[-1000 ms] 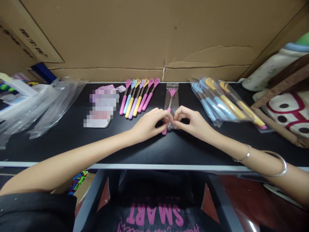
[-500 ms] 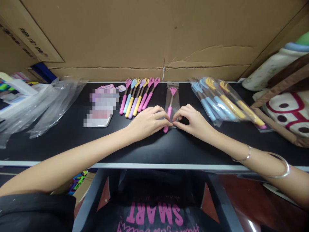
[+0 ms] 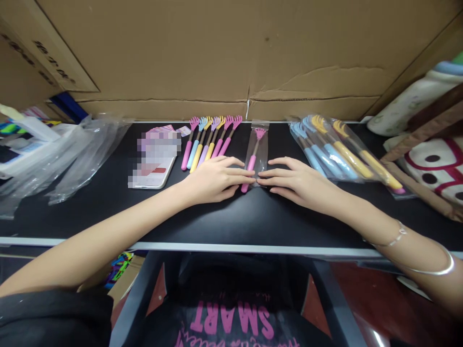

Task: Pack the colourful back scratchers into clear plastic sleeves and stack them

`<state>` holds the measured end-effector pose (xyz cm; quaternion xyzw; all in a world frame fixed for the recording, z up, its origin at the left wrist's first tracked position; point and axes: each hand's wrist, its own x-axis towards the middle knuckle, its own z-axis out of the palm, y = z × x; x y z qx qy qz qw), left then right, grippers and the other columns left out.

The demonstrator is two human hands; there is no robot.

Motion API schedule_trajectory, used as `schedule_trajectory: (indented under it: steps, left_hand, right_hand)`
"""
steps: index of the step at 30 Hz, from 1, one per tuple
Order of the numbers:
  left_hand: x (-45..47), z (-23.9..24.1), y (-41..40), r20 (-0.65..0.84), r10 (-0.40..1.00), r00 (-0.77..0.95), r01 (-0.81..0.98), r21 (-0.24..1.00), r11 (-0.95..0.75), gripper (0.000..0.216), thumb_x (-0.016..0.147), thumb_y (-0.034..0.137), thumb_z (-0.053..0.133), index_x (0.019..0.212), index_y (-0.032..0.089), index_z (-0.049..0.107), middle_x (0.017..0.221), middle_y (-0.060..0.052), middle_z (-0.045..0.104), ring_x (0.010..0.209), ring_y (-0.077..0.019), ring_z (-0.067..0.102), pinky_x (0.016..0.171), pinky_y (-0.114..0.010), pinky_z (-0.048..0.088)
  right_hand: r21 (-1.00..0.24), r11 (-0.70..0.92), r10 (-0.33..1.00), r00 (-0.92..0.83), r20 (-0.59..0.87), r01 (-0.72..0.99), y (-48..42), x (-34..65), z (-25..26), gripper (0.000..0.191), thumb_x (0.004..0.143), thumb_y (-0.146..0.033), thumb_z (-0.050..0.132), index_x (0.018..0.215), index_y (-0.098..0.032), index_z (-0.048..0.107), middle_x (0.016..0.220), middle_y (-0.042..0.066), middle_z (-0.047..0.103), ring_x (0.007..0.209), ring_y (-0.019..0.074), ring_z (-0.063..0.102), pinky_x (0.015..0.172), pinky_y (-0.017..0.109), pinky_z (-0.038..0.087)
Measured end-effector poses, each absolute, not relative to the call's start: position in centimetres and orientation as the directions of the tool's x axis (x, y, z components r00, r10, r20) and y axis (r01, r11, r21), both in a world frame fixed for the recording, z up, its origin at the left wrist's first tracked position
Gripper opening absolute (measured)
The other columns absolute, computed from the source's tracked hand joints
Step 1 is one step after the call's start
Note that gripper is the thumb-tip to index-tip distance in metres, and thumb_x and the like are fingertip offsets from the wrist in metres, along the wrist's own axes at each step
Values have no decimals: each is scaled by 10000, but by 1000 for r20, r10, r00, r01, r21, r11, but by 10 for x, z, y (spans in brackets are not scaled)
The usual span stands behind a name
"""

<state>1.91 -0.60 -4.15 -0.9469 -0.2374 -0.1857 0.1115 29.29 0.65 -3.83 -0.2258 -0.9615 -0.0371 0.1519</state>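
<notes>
A pink back scratcher (image 3: 252, 162) lies on the black table in a clear plastic bag (image 3: 263, 149), its claw end pointing away from me and the handle's end sticking out of the bag's near edge. My left hand (image 3: 215, 179) is open, fingers stretched out, their tips touching the handle from the left. On the other side, my right hand (image 3: 302, 182) is open with fingers spread, its fingertips at the bag's lower right edge. Just beyond my left hand lies a row of unbagged back scratchers (image 3: 202, 144) in pink, blue, yellow and purple.
Several bagged back scratchers (image 3: 329, 147) lie to the right, beside a brown-strapped bag (image 3: 430, 159) and a pale bottle (image 3: 401, 103). Left are empty clear bags (image 3: 77, 164) and a phone (image 3: 155, 180), partly blurred out. A cardboard wall (image 3: 202, 53) closes off the back.
My right hand has gone from a curled pinch at the bag's mouth to spread fingers. My left fingers have straightened across the handle. The bagged scratcher has barely shifted.
</notes>
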Motion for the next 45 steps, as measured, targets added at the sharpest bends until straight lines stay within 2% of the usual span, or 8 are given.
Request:
schedule_trajectory:
  steps: [5, 8, 13, 18, 26, 30, 38, 45]
  left_hand:
    - [20, -39, -10, 355, 370, 859, 459, -210, -863, 414, 897, 115, 500, 1284, 168, 637, 1323, -17, 651, 1248, -236, 551, 1006, -393, 449]
    - [22, -39, -12, 359, 375, 854, 469, -222, -855, 404, 893, 117, 506, 1266, 175, 647, 1314, -10, 658, 1242, -228, 561, 1019, -389, 439]
    - [24, -37, -14, 351, 391, 851, 484, -233, -843, 394, 868, 127, 545, 1235, 210, 662, 1308, 11, 662, 1254, -245, 555, 1013, -403, 441]
    - [26, -38, -15, 335, 387, 859, 479, -261, -838, 369, 888, 148, 544, 1238, 188, 653, 1314, -22, 658, 1266, -250, 537, 1068, -414, 402]
    - [26, -45, -11, 400, 361, 842, 485, -268, -833, 307, 935, 178, 501, 1190, 188, 671, 1271, -35, 680, 1217, -241, 561, 1019, -385, 434]
    - [25, -46, -9, 434, 370, 821, 506, -255, -824, 291, 954, 201, 498, 1187, 222, 671, 1273, -26, 675, 1224, -240, 558, 1007, -387, 442]
    - [24, -46, -8, 469, 518, 715, 631, -116, -767, 309, 939, 215, 514, 1216, 178, 646, 1209, -62, 689, 1178, -245, 570, 1000, -385, 453]
    - [25, -46, -11, 452, 532, 716, 631, -95, -770, 300, 956, 249, 511, 1219, 222, 652, 1071, -62, 707, 1077, -225, 599, 918, -354, 460]
  right_hand:
    - [90, 884, 416, -861, 292, 458, 2, 291, -37, 349, 989, -248, 461, 1265, -217, 672, 1293, 27, 685, 1270, 310, 520, 1104, 596, 364]
    - [73, 889, 417, -866, 274, 452, 0, 291, -36, 363, 995, -240, 435, 1278, -207, 661, 1259, 28, 705, 1296, 296, 529, 1119, 591, 360]
    - [24, 900, 419, -881, 221, 435, -1, 293, -34, 389, 992, -234, 417, 1325, -205, 615, 1331, 33, 658, 1361, 279, 491, 1134, 599, 343]
    - [25, 891, 437, -870, 227, 454, -2, 292, -36, 383, 991, -229, 409, 1313, -194, 613, 1324, 46, 665, 1333, 266, 524, 1135, 596, 337]
    - [69, 892, 414, -870, 269, 446, 3, 289, -37, 317, 983, -288, 476, 1229, -196, 654, 1225, 58, 720, 1230, 260, 594, 1111, 561, 369]
    - [65, 892, 411, -863, 294, 447, 4, 288, -38, 297, 982, -294, 482, 1199, -209, 666, 1188, 57, 732, 1194, 248, 609, 1098, 525, 385]
    - [4, 877, 454, -830, 323, 481, 2, 287, -36, 301, 981, -290, 473, 1201, -192, 654, 1164, 92, 712, 1163, 238, 597, 1057, 461, 416]
    - [-72, 888, 457, -850, 263, 455, 2, 286, -35, 331, 980, -303, 475, 1249, -222, 651, 1199, 92, 701, 1163, 250, 571, 1008, 455, 450]
